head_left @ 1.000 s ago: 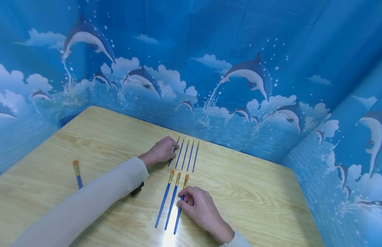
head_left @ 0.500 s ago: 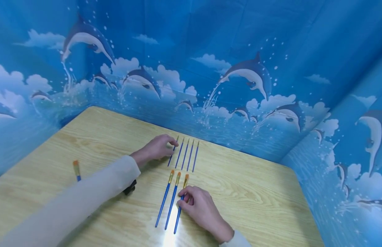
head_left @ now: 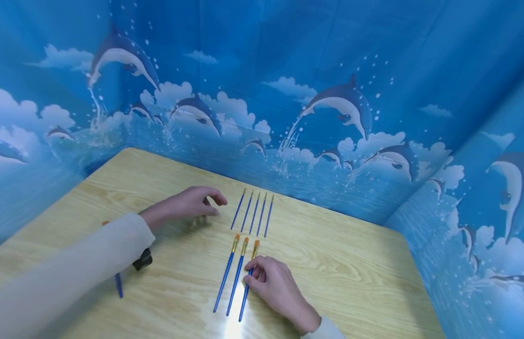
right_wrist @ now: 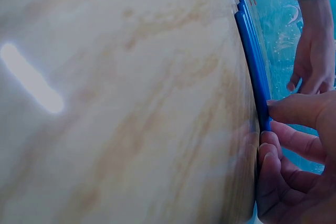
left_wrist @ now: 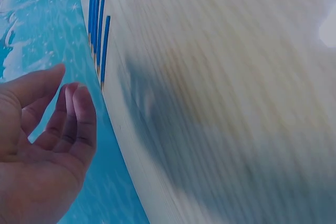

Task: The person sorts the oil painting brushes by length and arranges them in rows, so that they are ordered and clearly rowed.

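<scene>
Held over the table to the left of the thin brushes, my left hand (head_left: pixel 193 202) has loosely bent fingers and nothing between them; the left wrist view shows the thumb and fingertips apart. Several thin blue paintbrushes (head_left: pixel 253 214) lie side by side, tips toward the back edge. Nearer to me are three larger flat paintbrushes with orange bristles, among them the left one (head_left: pixel 224 280) and the middle one (head_left: pixel 235 285). My right hand (head_left: pixel 278 287) pinches the rightmost flat paintbrush (head_left: pixel 243 301) between thumb and fingers, below its gold ferrule.
Another flat paintbrush (head_left: pixel 119 285) lies at the left, partly hidden beneath my left sleeve (head_left: pixel 84 263). A black strap piece (head_left: pixel 143 259) hangs at that wrist. The wooden table (head_left: pixel 350 263) meets a blue dolphin-print curtain (head_left: pixel 245 70) along its back edge.
My left hand has let go of the leftmost thin paintbrush and drawn back to the left. The brush stays in its row. My right hand has kept its place.
</scene>
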Action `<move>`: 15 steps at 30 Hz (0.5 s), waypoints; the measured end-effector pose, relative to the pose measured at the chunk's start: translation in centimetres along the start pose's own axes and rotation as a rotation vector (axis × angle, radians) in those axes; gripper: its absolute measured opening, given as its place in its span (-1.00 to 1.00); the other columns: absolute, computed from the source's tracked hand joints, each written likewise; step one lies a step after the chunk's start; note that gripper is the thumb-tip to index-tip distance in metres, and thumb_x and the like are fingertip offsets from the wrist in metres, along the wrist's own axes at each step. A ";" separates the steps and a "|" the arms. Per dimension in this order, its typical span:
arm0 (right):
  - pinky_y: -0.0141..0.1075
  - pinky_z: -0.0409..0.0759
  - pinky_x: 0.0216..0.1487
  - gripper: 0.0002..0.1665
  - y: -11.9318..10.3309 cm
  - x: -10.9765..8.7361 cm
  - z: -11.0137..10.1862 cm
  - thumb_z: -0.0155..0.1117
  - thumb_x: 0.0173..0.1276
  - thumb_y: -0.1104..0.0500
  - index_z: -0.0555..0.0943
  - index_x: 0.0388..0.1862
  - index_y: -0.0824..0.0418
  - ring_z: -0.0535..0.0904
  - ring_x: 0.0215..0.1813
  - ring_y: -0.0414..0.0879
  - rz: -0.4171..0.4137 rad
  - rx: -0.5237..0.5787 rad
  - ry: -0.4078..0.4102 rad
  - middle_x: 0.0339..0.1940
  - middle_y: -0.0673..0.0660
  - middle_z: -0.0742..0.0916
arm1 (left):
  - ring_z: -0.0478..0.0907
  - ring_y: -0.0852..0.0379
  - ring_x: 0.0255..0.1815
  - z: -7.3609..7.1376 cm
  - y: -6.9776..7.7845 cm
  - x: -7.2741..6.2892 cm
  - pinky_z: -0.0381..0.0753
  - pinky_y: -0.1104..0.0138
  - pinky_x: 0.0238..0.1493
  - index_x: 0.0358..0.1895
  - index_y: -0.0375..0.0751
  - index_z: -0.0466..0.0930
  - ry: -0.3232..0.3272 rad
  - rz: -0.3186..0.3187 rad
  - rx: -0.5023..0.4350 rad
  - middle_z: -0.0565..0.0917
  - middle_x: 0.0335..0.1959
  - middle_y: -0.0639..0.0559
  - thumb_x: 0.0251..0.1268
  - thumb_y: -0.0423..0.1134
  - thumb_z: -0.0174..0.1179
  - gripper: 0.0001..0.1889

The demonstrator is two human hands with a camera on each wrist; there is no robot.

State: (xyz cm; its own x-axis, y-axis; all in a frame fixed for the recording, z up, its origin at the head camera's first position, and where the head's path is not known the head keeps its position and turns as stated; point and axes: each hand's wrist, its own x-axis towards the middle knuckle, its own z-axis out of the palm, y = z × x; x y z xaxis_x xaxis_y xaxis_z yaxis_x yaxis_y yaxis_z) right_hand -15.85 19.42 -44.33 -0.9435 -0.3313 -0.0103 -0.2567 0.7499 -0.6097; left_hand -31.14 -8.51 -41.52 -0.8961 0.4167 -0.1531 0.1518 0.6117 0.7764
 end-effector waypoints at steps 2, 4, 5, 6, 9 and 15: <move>-0.45 0.53 -0.34 -0.81 0.0 0.0 0.0 0.57 0.40 0.11 0.79 -0.05 0.05 0.49 -0.38 -0.38 0.000 0.002 0.000 -0.36 -0.19 0.67 | 0.71 0.02 0.11 -0.6 -0.6 -0.8 0.76 0.15 0.09 0.28 -0.10 0.70 -0.004 0.008 0.023 0.73 0.26 -0.07 0.53 -0.32 0.35 -0.67; -0.45 0.53 -0.34 -0.82 0.1 0.0 0.1 0.57 0.40 0.12 0.79 -0.06 0.05 0.49 -0.39 -0.38 0.000 0.005 0.001 -0.37 -0.19 0.67 | 0.71 0.02 0.09 -1.2 -1.3 -1.5 0.76 0.15 0.08 0.29 -0.12 0.71 -0.012 0.022 0.037 0.74 0.25 -0.08 0.53 -0.32 0.36 -0.66; -0.45 0.53 -0.34 -0.82 0.1 0.0 0.1 0.57 0.40 0.12 0.79 -0.06 0.05 0.50 -0.39 -0.38 0.000 0.007 0.001 -0.37 -0.18 0.67 | 0.71 0.02 0.08 -1.6 -1.6 -1.9 0.77 0.14 0.06 0.29 -0.14 0.71 -0.016 0.033 0.047 0.75 0.24 -0.10 0.52 -0.31 0.36 -0.66; -0.45 0.53 -0.34 -0.82 0.1 0.0 0.1 0.57 0.40 0.12 0.79 -0.06 0.05 0.50 -0.39 -0.38 0.001 0.008 0.001 -0.37 -0.18 0.66 | 0.71 0.02 0.07 -1.8 -1.9 -2.3 0.77 0.14 0.06 0.28 -0.14 0.71 -0.018 0.039 0.055 0.75 0.23 -0.10 0.52 -0.32 0.36 -0.66; -0.45 0.53 -0.35 -0.83 0.0 0.0 0.1 0.57 0.40 0.12 0.79 -0.07 0.05 0.49 -0.39 -0.38 -0.001 0.008 0.001 -0.37 -0.18 0.66 | 0.71 0.03 0.08 -2.7 -2.7 -3.4 0.77 0.12 0.08 0.28 -0.14 0.71 -0.025 0.050 0.083 0.75 0.23 -0.10 0.53 -0.32 0.36 -0.67; -0.45 0.53 -0.34 -0.83 0.0 0.0 0.1 0.57 0.40 0.11 0.79 -0.07 0.05 0.49 -0.39 -0.38 -0.004 0.006 0.002 -0.37 -0.19 0.66 | 0.70 0.01 0.14 -4.2 -3.9 -5.5 0.77 0.10 0.11 0.29 -0.13 0.71 -0.040 0.064 0.110 0.75 0.24 -0.09 0.56 -0.29 0.34 -0.67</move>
State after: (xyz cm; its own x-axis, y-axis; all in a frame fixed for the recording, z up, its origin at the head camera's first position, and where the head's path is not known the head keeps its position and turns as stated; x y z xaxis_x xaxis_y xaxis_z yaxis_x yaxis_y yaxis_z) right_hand -15.78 19.39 -44.41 -0.9429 -0.3329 -0.0060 -0.2592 0.7453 -0.6143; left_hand -28.53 -16.07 -41.15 -0.8658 0.4827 -0.1316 0.2551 0.6522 0.7139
